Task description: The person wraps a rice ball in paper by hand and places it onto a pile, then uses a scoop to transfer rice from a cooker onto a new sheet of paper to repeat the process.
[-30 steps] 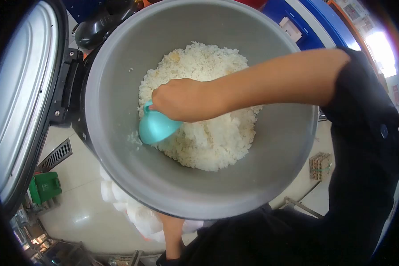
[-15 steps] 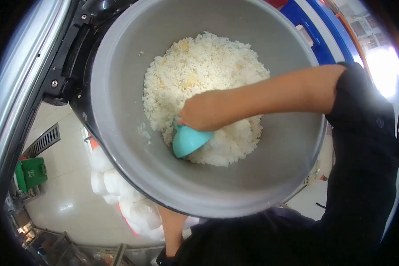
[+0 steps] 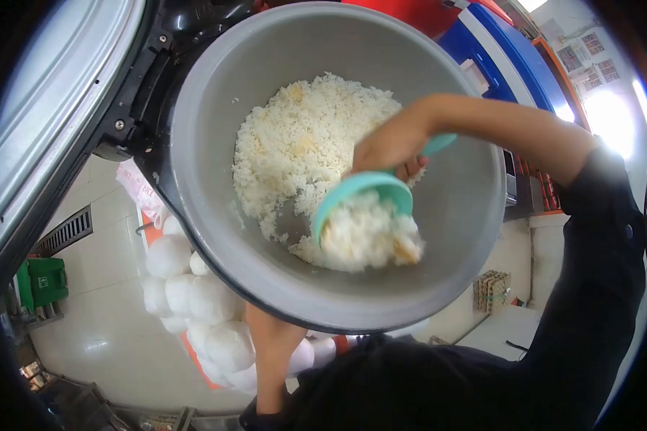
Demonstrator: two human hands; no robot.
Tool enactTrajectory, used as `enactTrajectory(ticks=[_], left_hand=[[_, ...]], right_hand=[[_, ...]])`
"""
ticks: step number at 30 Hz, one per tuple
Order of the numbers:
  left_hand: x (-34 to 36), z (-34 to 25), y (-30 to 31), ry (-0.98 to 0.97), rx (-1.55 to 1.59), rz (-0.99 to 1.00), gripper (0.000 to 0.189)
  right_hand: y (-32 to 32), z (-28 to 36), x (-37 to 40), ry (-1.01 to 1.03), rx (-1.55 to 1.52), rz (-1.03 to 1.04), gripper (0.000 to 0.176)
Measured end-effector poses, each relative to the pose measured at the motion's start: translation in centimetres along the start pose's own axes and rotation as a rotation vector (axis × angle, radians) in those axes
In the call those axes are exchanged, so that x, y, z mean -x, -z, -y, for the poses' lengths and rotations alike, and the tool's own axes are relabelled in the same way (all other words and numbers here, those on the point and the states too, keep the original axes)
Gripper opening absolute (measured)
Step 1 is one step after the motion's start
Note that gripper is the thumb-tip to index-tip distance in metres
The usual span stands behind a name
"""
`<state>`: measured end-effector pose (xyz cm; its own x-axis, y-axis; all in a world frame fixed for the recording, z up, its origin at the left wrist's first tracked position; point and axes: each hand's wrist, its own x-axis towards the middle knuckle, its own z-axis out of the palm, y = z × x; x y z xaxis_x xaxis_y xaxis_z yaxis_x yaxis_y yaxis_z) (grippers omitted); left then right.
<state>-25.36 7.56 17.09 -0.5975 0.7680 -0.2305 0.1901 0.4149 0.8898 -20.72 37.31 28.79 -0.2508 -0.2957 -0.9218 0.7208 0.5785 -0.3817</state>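
My right hand (image 3: pixel 392 147) grips a teal scoop (image 3: pixel 363 185) by its handle, whose end sticks out past the fingers. A heap of cooked rice (image 3: pixel 372 233) fills the scoop, blurred by motion, with a browned bit at its edge. More white rice (image 3: pixel 305 126) with yellowish patches lies at the bottom of a large grey cooker pot (image 3: pixel 456 237). A gap shows in it where the pot's base is bare. Below the near rim is my left hand (image 3: pixel 272 334); the pot hides its fingers, so its grip cannot be seen.
The cooker's metal lid (image 3: pixel 57 86) stands raised on its hinge at left. Several round white bundles (image 3: pixel 208 298) sit below the pot. A blue-and-white box (image 3: pixel 496 57) and a red surface (image 3: pixel 402 14) are behind it. A green bin (image 3: pixel 43 281) stands on the tiled floor.
My right hand has lifted the scoop from the rice and moved right, with the scoop's mouth now facing me and full. A hollow has opened in the rice. The view has shifted slightly.
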Motion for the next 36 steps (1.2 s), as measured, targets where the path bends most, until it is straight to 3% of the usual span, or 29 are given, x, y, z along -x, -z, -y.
enactTrajectory(ticks=[1,3,5,7,8,11,15,19,27,29,30,32,33,35,36], left_hand=[[0.0,0.5,-0.1,-0.007,0.008,0.001,0.058],[0.1,0.7,-0.3,-0.025,0.019,-0.012,0.063],[0.0,0.4,-0.4,-0.075,0.019,-0.067,0.073],[-0.3,0.7,-0.5,-0.107,0.02,-0.076,0.077],[-0.3,0.8,-0.5,-0.133,0.019,-0.073,0.081],[-0.3,0.7,-0.4,-0.129,0.078,-0.045,0.083],[-0.3,1.3,-0.3,-0.12,0.067,-0.015,0.081],[-0.3,1.1,-0.2,-0.139,0.072,0.002,0.078],[-0.3,1.2,-0.2,-0.119,0.107,0.01,0.075],[-0.3,1.5,-0.3,-0.143,0.062,0.006,0.077],[-0.3,1.5,-0.3,-0.143,0.067,0.001,0.077],[-0.2,1.6,-0.3,-0.114,0.078,0.014,0.078],[-0.2,1.7,-0.4,-0.114,0.083,0.013,0.078],[-0.3,1.8,-0.4,-0.122,0.078,0.029,0.078],[-0.3,1.8,-0.4,-0.12,0.077,0.031,0.078]], right_hand=[[0.2,0.0,0.8,-0.002,0.01,-0.008,0.049],[0.5,0.4,2.8,-0.057,0.099,-0.661,0.048],[1.2,-1.7,1.9,0.014,0.175,-0.783,0.044],[-0.2,-2.5,1.2,0.22,0.523,-1.156,0.043],[-1.5,-2.5,1.6,0.098,0.477,-1.078,0.041],[-2.9,-4.0,2.3,0.024,0.408,-1.031,0.039],[-0.1,-4.8,4.1,-0.112,0.279,-1.183,0.042],[1.5,-4.7,2.7,-0.205,0.408,-1.142,0.043],[-0.4,-4.5,-2.1,-0.154,0.44,-1.031,0.054],[0.5,-5.4,-1.9,-0.198,0.281,-0.787,0.058],[0.5,-5.1,-1.6,-0.2,0.288,-0.786,0.058],[-0.2,-4.4,-0.9,-0.355,-0.063,-0.524,0.06],[-0.7,-4.4,-1.0,-0.359,-0.06,-0.523,0.06],[-2.2,-4.5,-1.7,-0.098,-0.031,-0.319,0.058],[-3.2,-4.4,-2.3,-0.097,-0.033,-0.317,0.058]])
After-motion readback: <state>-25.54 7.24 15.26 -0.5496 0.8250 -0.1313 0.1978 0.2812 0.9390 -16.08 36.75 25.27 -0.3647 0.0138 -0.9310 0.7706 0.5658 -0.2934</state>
